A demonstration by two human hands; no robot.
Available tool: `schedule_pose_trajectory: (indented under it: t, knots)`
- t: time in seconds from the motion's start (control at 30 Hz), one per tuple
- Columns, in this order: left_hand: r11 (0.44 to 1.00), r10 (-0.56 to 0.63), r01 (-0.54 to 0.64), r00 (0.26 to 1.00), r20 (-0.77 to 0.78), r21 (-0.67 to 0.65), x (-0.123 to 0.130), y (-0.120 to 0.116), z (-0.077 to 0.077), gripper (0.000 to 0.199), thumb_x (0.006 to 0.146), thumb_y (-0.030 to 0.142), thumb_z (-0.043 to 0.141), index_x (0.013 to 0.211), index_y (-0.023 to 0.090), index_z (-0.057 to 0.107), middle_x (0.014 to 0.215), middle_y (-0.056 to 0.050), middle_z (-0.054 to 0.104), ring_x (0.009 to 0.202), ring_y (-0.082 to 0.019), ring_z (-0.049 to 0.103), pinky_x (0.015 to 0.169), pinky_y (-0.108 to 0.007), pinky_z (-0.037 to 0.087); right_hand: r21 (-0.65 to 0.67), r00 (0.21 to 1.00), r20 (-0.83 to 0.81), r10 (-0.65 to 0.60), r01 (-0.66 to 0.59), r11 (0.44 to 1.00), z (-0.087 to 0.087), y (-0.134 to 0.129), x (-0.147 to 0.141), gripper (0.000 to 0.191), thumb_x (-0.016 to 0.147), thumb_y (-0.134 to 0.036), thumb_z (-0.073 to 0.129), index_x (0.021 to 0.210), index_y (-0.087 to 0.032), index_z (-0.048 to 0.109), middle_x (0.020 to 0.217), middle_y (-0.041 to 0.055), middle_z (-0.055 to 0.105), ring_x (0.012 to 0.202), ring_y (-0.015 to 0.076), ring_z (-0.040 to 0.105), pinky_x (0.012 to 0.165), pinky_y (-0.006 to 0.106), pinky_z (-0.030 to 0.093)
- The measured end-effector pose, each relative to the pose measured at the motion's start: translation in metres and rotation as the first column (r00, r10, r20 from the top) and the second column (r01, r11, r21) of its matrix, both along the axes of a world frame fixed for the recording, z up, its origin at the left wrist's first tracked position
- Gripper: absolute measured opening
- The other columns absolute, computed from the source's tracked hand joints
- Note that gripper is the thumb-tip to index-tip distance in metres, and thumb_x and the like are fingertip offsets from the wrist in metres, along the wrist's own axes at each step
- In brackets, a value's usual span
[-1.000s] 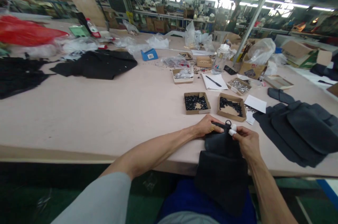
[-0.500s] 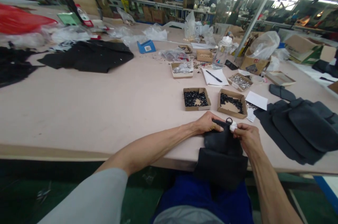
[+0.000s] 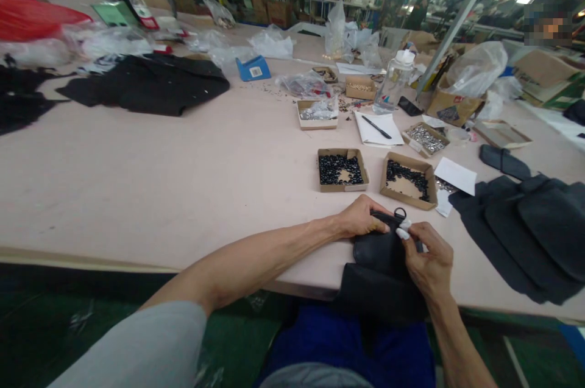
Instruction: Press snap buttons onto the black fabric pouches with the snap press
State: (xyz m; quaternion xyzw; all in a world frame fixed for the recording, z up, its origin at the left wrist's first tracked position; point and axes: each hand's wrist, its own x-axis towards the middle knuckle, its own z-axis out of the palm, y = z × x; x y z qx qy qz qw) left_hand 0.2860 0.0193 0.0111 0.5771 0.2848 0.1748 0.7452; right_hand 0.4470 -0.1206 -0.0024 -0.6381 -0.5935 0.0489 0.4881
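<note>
My left hand [image 3: 365, 217] is closed on the upper edge of a black leather-like piece [image 3: 377, 251], thumb in front. The piece hangs over the table's front edge toward my lap, its lower part folded. A small black ring [image 3: 400, 213] stands up from its top edge, between my hands. My right hand [image 3: 429, 251] grips the piece's right side just below the ring, with white coverings on the thumb and a fingertip. Whether those fingers also hold some small part is hidden.
Two cardboard trays of black rings [image 3: 340, 172] and small black parts [image 3: 409, 181] lie beyond my hands. Stacked black pieces [image 3: 525, 229] lie to the right. Farther back are a tray of metal parts [image 3: 426, 139], a pen on paper [image 3: 377, 127], a bottle [image 3: 393, 80] and black fabric [image 3: 150, 83].
My right hand has turned and its fingers have shifted slightly down beside the ring. My left hand keeps its hold. The view has shifted a little.
</note>
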Motion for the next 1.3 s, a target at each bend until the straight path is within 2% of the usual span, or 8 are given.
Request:
schedule_pose_trajectory:
  t: [0.13, 0.23, 0.37, 0.47, 0.63, 0.9, 1.13, 1.3]
  knots:
    - [1.000, -0.004, 0.003, 1.000, -0.012, -0.013, 0.000, 0.001, 0.002, 0.045, 0.055, 0.013, 0.084, 0.101, 0.010, 0.083, 0.080, -0.005, 0.076, 0.066, -0.014, 0.061, 0.063, -0.025, 0.049, -0.022, 0.999, 0.010, -0.044, 0.045, 0.999, -0.004, -0.001, 0.002, 0.010, 0.093, -0.028, 0.064, 0.088, -0.020, 0.067, 0.082, 0.0025, 0.063, 0.074, 0.0179, 0.059, 0.070, 0.031, 0.046]
    - [1.000, -0.005, 0.004, 1.000, -0.011, -0.031, 0.001, 0.001, 0.001, 0.046, 0.056, 0.014, 0.085, 0.101, 0.009, 0.082, 0.081, -0.007, 0.076, 0.065, -0.014, 0.061, 0.062, -0.026, 0.049, -0.074, 0.981, -0.167, -0.100, 0.089, 0.993, -0.016, -0.002, 0.008, 0.013, 0.090, -0.032, 0.069, 0.091, -0.019, 0.069, 0.087, 0.0029, 0.065, 0.080, 0.0189, 0.061, 0.074, 0.031, 0.047]
    - [0.999, 0.004, -0.004, 1.000, 0.005, -0.053, 0.003, 0.000, -0.001, 0.046, 0.054, 0.015, 0.086, 0.100, 0.009, 0.082, 0.080, -0.007, 0.076, 0.063, -0.012, 0.059, 0.061, -0.024, 0.048, -0.008, 0.912, -0.404, -0.073, 0.077, 0.997, -0.025, -0.001, 0.011, 0.018, 0.085, -0.033, 0.075, 0.094, -0.018, 0.070, 0.093, 0.0038, 0.066, 0.086, 0.0201, 0.063, 0.079, 0.032, 0.049]
    - [0.998, 0.030, -0.030, 1.000, -0.005, -0.055, 0.004, -0.001, -0.002, 0.046, 0.054, 0.014, 0.084, 0.100, 0.009, 0.082, 0.080, -0.007, 0.076, 0.063, -0.013, 0.059, 0.061, -0.025, 0.048, -0.001, 0.919, -0.392, -0.030, 0.033, 0.999, -0.022, 0.000, 0.009, 0.017, 0.085, -0.032, 0.075, 0.093, -0.018, 0.071, 0.092, 0.0031, 0.065, 0.086, 0.0196, 0.062, 0.079, 0.031, 0.048]
    - [0.999, 0.040, -0.040, 0.999, -0.008, -0.027, 0.003, -0.001, -0.004, 0.045, 0.054, 0.015, 0.084, 0.099, 0.009, 0.083, 0.076, -0.005, 0.074, 0.061, -0.012, 0.057, 0.060, -0.024, 0.047, -0.110, 0.960, -0.272, -0.063, 0.034, 0.993, -0.015, 0.003, 0.009, 0.015, 0.086, -0.032, 0.075, 0.091, -0.018, 0.073, 0.091, 0.0022, 0.066, 0.084, 0.0190, 0.061, 0.078, 0.030, 0.045]
    - [0.997, 0.009, -0.010, 1.000, 0.012, 0.070, 0.003, -0.001, -0.010, 0.042, 0.057, 0.017, 0.081, 0.099, 0.010, 0.083, 0.073, -0.004, 0.072, 0.060, -0.011, 0.055, 0.059, -0.023, 0.044, -0.236, 0.851, -0.523, -0.047, -0.091, 0.967, -0.005, 0.009, 0.016, 0.015, 0.075, -0.028, 0.082, 0.081, -0.017, 0.074, 0.082, -0.0004, 0.064, 0.078, 0.0173, 0.057, 0.073, 0.028, 0.042]
    - [0.999, -0.004, 0.005, 1.000, -0.024, 0.040, -0.006, 0.000, -0.004, 0.043, 0.059, 0.018, 0.079, 0.101, 0.011, 0.083, 0.067, -0.001, 0.067, 0.052, -0.008, 0.045, 0.049, -0.021, 0.032, -0.349, 0.773, -0.613, -0.165, -0.078, 0.934, -0.013, 0.018, 0.014, 0.025, 0.070, -0.035, 0.087, 0.082, -0.016, 0.076, 0.074, 0.0014, 0.067, 0.068, 0.0169, 0.055, 0.064, 0.027, 0.040]
    - [0.999, -0.006, 0.007, 1.000, -0.017, 0.044, -0.007, 0.001, 0.001, 0.038, 0.057, 0.018, 0.080, 0.094, 0.010, 0.084, 0.064, 0.000, 0.066, 0.054, -0.009, 0.046, 0.052, -0.022, 0.034, -0.319, 0.745, -0.658, -0.111, -0.141, 0.937, -0.005, 0.026, 0.018, 0.023, 0.072, -0.035, 0.085, 0.074, -0.016, 0.072, 0.064, 0.0007, 0.064, 0.060, 0.0154, 0.050, 0.057, 0.026, 0.036]
